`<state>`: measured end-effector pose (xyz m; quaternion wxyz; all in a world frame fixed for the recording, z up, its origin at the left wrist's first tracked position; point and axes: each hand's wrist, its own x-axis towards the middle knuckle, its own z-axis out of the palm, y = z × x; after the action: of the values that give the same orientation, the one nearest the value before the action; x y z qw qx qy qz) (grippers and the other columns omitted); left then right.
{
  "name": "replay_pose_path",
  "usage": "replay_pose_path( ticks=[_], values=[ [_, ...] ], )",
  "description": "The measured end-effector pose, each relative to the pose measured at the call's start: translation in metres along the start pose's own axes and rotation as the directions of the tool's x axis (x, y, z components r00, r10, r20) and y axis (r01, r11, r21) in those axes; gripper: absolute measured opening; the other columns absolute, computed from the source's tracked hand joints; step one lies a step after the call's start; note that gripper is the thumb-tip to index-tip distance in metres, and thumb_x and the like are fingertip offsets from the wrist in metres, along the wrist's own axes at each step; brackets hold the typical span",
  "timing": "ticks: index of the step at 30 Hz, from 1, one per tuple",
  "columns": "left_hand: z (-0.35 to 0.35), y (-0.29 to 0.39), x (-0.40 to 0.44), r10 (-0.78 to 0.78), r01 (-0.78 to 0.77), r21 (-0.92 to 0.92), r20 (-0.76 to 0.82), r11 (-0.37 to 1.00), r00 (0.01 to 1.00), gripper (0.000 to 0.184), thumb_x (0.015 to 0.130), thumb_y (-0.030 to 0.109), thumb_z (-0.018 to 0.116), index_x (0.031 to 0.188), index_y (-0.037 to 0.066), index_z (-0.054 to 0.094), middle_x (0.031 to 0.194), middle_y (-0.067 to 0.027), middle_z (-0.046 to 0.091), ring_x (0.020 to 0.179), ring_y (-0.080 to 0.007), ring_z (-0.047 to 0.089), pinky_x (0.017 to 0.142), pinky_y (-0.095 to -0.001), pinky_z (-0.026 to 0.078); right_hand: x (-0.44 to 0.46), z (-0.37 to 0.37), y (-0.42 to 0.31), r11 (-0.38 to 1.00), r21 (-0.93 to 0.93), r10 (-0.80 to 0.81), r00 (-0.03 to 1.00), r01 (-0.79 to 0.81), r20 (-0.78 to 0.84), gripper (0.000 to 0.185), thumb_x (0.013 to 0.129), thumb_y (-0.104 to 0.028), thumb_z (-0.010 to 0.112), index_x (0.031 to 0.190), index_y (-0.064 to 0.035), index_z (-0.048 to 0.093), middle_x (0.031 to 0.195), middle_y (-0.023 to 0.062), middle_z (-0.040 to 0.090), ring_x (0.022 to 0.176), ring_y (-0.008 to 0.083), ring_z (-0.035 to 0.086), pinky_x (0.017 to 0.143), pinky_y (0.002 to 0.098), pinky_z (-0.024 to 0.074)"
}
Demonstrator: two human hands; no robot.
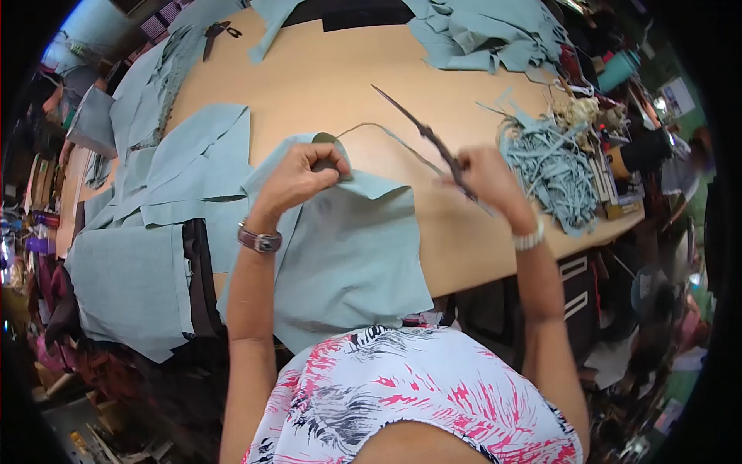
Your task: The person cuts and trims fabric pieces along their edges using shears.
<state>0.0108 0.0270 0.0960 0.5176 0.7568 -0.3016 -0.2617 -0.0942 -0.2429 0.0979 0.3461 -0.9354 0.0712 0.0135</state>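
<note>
My left hand (305, 176), with a wristwatch on its wrist, pinches the upper edge of a pale blue-green cloth piece (348, 251) that hangs over the table's near edge toward my lap. My right hand (488, 179) is closed around a pair of dark scissors (427, 131), their blades pointing up and left, away from the cloth. A thin cloth strip (394, 136) curves from beside my left hand across to the fingers of my right hand. Whether those fingers also grip the strip is hard to make out.
A tangled heap of cut strips (553, 166) lies at the right of the table (309, 85). More cloth pieces (193, 166) spread along the left side. A cloth pile (487, 35) sits at the back right, and small black snips (218, 35) at the back left.
</note>
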Motion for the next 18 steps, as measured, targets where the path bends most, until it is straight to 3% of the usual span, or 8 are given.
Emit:
replay_pose_path(
  ticks=[1,3,5,8,11,13,15,18],
  values=[
    [0.011,-0.022,-0.001,0.017,-0.017,0.0,-0.034,1.0,0.999,0.009,0.07,0.004,0.052,0.073,-0.001,0.059,0.069,-0.0003,0.058,0.064,-0.0053,0.05,0.059,-0.0187,0.039,0.021,-0.009,0.003,0.991,-0.13,0.026,0.999,-0.021,0.031,0.036,0.06,-0.026,0.077,0.063,0.0055,0.06,0.049,0.0122,0.053,0.041,0.0166,0.049,0.044,0.0323,0.0386],
    [0.03,-0.059,0.007,0.088,-0.088,0.004,-0.116,0.996,0.989,0.01,0.069,0.005,0.051,0.069,-0.001,0.059,0.065,-0.0011,0.056,0.063,-0.0054,0.048,0.057,-0.019,0.038,0.062,-0.011,0.008,0.988,-0.149,0.063,0.994,-0.049,0.093,0.033,0.059,-0.024,0.075,0.065,0.0054,0.062,0.054,0.0161,0.056,0.046,0.0219,0.054,0.046,0.035,0.0412],
    [0.035,-0.067,0.011,0.121,-0.139,-0.067,-0.227,0.988,0.966,0.011,0.069,0.004,0.05,0.068,-0.002,0.058,0.063,-0.0015,0.056,0.061,-0.0059,0.048,0.056,-0.0198,0.037,0.106,0.007,0.038,0.896,-0.416,-0.205,0.976,0.158,-0.071,0.027,0.06,-0.02,0.072,0.065,0.0051,0.062,0.061,0.0199,0.059,0.055,0.0263,0.059,0.053,0.0366,0.0444],
    [0.039,-0.065,0.001,0.082,-0.109,-0.094,-0.25,0.99,0.965,0.01,0.068,0.004,0.048,0.067,-0.001,0.057,0.063,0.0003,0.054,0.061,-0.0053,0.046,0.056,-0.0197,0.035,0.119,0.008,0.023,0.971,-0.23,0.098,0.99,-0.071,0.106,0.019,0.062,-0.014,0.066,0.063,0.0035,0.061,0.069,0.0213,0.06,0.067,0.031,0.061,0.062,0.0385,0.0467],
    [0.039,-0.059,-0.001,0.082,-0.097,-0.049,-0.254,0.994,0.964,0.01,0.068,0.004,0.048,0.068,-0.001,0.057,0.062,0.0008,0.054,0.06,-0.0059,0.045,0.055,-0.0207,0.035,0.102,0.029,0.009,0.848,-0.493,-0.228,0.974,0.196,-0.005,0.017,0.062,-0.012,0.061,0.07,0.0036,0.059,0.074,0.0177,0.06,0.073,0.0342,0.057,0.065,0.0387,0.0459],
    [0.042,-0.06,0.003,0.136,-0.153,-0.04,-0.276,0.987,0.951,0.011,0.068,0.004,0.048,0.068,-0.001,0.057,0.06,0.0009,0.053,0.058,-0.0062,0.045,0.054,-0.021,0.035,0.085,0.05,0.003,0.807,-0.511,-0.345,0.939,0.297,0.0,0.011,0.062,-0.006,0.057,0.07,0.0006,0.057,0.076,0.0176,0.059,0.074,0.0316,0.058,0.065,0.0406,0.0451],
    [0.042,-0.057,0.003,0.101,-0.105,0.002,-0.268,0.995,0.958,0.011,0.068,0.005,0.048,0.069,-0.001,0.058,0.061,-0.0003,0.054,0.058,-0.0069,0.046,0.054,-0.0216,0.036,0.074,0.063,0.001,0.726,-0.59,-0.448,0.894,0.355,-0.013,0.009,0.062,-0.004,0.056,0.071,-0.0006,0.055,0.075,0.0173,0.059,0.073,0.0313,0.057,0.064,0.041,0.0446],
    [0.042,-0.052,0.001,0.104,-0.091,0.059,-0.267,0.994,0.958,0.013,0.068,0.006,0.049,0.071,-0.001,0.059,0.062,-0.0022,0.057,0.058,-0.0078,0.048,0.054,-0.0226,0.038,0.088,0.061,0.002,0.744,-0.622,-0.29,0.956,0.246,0.032,0.009,0.066,-0.007,0.057,0.072,-0.0007,0.056,0.074,0.0188,0.06,0.073,0.0317,0.059,0.063,0.0388,0.0463]
  ],
)
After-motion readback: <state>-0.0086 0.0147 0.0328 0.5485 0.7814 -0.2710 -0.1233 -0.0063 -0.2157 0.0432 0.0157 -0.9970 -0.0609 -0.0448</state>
